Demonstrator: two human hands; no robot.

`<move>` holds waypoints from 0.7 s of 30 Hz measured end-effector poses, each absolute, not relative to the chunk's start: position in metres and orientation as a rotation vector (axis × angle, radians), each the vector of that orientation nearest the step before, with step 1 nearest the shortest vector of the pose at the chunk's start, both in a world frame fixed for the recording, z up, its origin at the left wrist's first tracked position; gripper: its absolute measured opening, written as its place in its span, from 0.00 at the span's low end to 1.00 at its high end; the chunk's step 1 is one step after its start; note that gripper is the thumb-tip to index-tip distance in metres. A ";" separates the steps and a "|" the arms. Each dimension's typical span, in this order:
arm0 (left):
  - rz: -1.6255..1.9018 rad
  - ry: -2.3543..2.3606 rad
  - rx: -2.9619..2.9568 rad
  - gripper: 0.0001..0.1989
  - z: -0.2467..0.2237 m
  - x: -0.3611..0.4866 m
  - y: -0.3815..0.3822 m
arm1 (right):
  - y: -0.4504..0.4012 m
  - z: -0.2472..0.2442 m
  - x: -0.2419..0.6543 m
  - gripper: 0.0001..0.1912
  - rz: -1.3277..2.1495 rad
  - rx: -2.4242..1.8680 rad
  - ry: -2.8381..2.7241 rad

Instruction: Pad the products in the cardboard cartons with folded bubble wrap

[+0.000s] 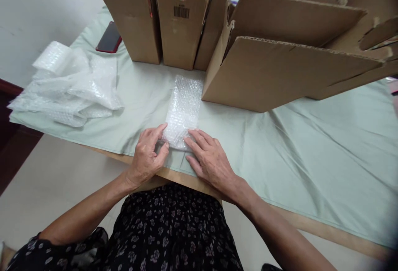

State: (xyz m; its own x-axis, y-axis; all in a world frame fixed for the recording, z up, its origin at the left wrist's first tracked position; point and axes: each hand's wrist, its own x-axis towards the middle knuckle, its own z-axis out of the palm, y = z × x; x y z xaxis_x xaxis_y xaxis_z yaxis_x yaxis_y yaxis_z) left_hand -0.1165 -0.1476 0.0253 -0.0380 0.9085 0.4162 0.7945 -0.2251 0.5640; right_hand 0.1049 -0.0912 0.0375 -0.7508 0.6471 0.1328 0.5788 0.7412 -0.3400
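A strip of clear bubble wrap (pixel 185 103) lies on the cloth in front of me, its near end close to the table edge. Whether something is wrapped inside it, I cannot tell. At its near left corner rests my left hand (pixel 147 153), thumb and forefinger apart and touching the wrap's edge. My right hand (pixel 211 157) lies on the near right corner, with fingers stretched out over the plastic and the thumb spread away below.
Loose bubble wrap (pixel 71 84) is heaped on the left, with a red-edged phone (pixel 109 37) behind it. Open-topped cardboard boxes (pixel 267 64) stand along the back, one reaching close to the strip's right side. A wrinkled pale green cloth (pixel 298 151) covers the table.
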 end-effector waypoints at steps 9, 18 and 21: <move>0.920 1.816 2.396 0.23 0.031 -0.129 -0.148 | -0.082 0.035 0.097 0.16 0.142 -0.902 -2.772; 0.923 1.493 2.451 0.15 0.038 -0.134 -0.138 | -0.083 0.033 0.104 0.17 0.394 -0.894 -2.520; 0.983 1.433 2.302 0.12 0.039 -0.131 -0.134 | -0.081 0.037 0.110 0.17 0.600 -0.966 -2.445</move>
